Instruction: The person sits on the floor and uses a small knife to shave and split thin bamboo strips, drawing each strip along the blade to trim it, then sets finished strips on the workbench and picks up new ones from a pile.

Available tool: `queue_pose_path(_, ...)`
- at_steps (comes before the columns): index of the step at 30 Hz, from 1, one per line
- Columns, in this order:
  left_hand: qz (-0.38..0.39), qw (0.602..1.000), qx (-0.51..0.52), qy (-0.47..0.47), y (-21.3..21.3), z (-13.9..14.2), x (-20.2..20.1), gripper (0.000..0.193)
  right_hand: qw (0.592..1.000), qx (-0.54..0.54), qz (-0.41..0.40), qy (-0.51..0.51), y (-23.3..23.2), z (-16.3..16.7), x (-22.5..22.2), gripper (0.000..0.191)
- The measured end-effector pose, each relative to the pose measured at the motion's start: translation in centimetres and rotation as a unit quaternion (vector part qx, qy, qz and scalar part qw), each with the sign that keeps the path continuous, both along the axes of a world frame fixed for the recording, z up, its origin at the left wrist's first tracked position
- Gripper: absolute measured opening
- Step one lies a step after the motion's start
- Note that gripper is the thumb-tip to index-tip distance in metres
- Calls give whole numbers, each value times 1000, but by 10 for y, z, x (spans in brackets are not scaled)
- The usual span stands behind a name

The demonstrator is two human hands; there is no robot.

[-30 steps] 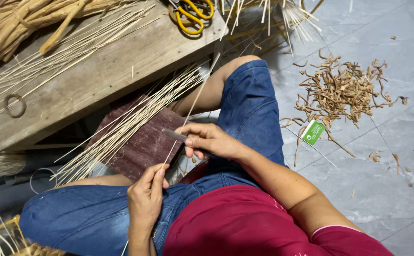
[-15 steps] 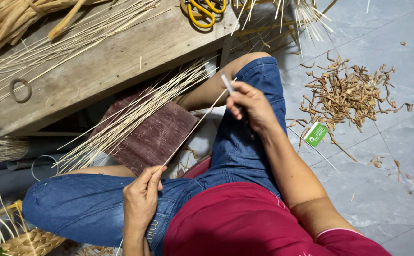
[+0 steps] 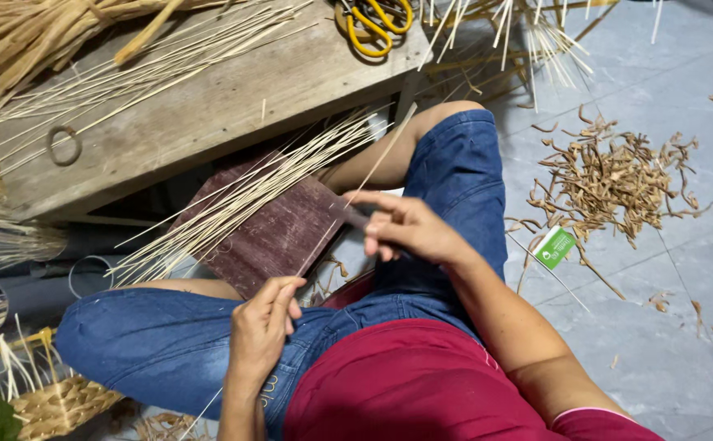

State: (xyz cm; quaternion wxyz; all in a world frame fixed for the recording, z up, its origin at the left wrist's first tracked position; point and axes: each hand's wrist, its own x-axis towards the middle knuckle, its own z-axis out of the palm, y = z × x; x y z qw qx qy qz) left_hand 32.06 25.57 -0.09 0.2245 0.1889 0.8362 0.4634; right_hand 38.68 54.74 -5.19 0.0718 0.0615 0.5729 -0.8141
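Observation:
I sit with blue jeans and a dark maroon board (image 3: 279,237) across my lap. My left hand (image 3: 262,327) pinches the near end of one thin pale reed strip (image 3: 373,159) that slants up to the right toward my knee. My right hand (image 3: 412,229) is closed on a small dark knife (image 3: 356,217), held against the strip about midway along it. A loose bundle of thin reeds (image 3: 242,200) lies across the board, left of the strip.
A worn wooden bench (image 3: 226,98) stands ahead with reeds, a metal ring (image 3: 64,145) and yellow scissors (image 3: 373,24) on it. A pile of brown shavings (image 3: 618,180) and a small green packet (image 3: 554,247) lie on the tiled floor at right. A woven basket (image 3: 62,404) sits at lower left.
My right hand with the knife ran up the strip away from my left hand, then came back down toward the middle. My left hand stayed in place, holding the strip's end.

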Motion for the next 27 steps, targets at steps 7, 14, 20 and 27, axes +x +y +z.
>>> queue_pose_path(7,-8,1000,-4,-5,8,0,1,22,998,-45,15,-33,-32,-4,-10,39)
queue_pose_path(14,-22,998,19,56,7,-1,1,18,998,-11,-65,-23,-28,-7,-7,35)
queue_pose_path(20,-20,999,42,22,-7,8,1,18,985,-46,-163,16,7,-15,-3,31)
queue_pose_path(27,3,999,-33,-9,-18,13,-3,19,956,-67,-285,31,45,-26,2,28)
